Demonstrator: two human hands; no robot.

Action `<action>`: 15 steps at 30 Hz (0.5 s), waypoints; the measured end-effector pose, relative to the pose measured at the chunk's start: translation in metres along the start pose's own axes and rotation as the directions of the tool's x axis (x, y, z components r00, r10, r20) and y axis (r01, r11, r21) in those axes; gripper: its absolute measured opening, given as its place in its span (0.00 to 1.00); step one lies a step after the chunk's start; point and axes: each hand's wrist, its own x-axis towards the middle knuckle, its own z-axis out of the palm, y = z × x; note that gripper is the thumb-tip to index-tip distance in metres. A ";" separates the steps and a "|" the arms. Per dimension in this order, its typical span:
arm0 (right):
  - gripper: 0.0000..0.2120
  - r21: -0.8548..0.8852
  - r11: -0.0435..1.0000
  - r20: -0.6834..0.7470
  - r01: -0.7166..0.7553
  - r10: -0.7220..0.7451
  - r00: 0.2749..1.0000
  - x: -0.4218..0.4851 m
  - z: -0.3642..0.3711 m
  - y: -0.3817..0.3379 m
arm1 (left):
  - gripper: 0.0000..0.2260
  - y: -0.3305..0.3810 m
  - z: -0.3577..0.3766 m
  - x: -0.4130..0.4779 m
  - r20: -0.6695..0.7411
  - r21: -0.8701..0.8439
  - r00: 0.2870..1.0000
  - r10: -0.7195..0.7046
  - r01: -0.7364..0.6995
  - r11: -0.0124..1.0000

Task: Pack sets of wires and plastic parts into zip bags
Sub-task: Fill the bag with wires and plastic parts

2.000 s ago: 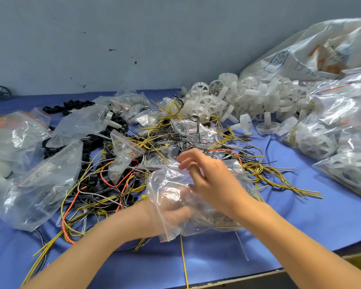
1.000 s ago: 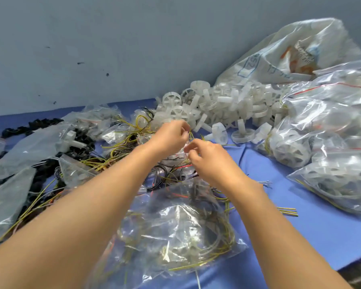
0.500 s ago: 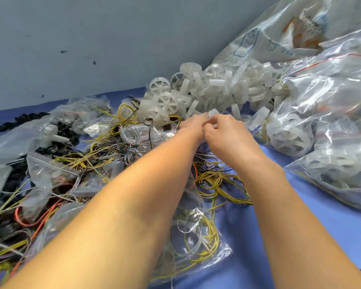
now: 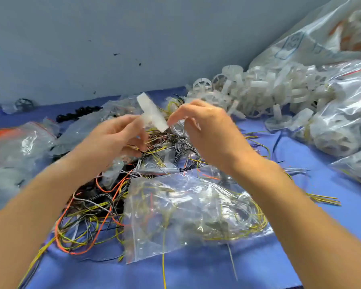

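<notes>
**Holding a white part over the wires**

Pinches a white plastic part (image 4: 152,113) in the left hand (image 4: 113,138), thumb and curled fingertips closed on its short stub, raised above the tangle of loose wires (image 4: 92,205). Holds it tilted, the upper end of the long bar toward the grey wall (image 4: 113,49) and the lower end toward the right hand (image 4: 208,134). Holds the right hand just beside that lower end, fingers loosely curled and narrow, gripping nothing visible. Cannot tell through the blur whether the fingertips touch the part.

Has a clear zip bag (image 4: 192,207) lying flat on the blue table cover (image 4: 206,272) between the forearms, with yellow wires coiled inside and a few strands trailing out toward the near edge. Has yellow, orange, black and white strands in the loose tangle just left of the bag.

Faces a heap of white plastic wheels (image 4: 258,88) at the far right, close to the wall. Faces filled clear bags (image 4: 346,126) just beside the heap on the right and a large printed sack (image 4: 321,34) behind them. Has more clear bags (image 4: 19,147) on the left, with black parts (image 4: 79,112) beyond them near the wall.
</notes>
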 end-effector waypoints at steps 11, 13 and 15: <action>0.20 -0.222 0.827 0.543 0.516 -0.335 0.770 -0.031 0.085 -0.049 | 0.14 -0.112 -0.080 -0.082 0.136 -0.228 0.787 -0.601 0.616 0.754; 0.12 -0.207 0.849 0.488 0.486 -0.342 0.803 -0.032 0.083 -0.045 | 0.05 -0.117 -0.076 -0.089 0.306 -0.266 0.789 -0.533 0.608 0.748; 0.08 -0.195 0.873 0.429 0.448 -0.335 0.839 -0.033 0.079 -0.040 | 0.05 -0.114 -0.070 -0.093 0.413 -0.276 0.785 -0.461 0.590 0.759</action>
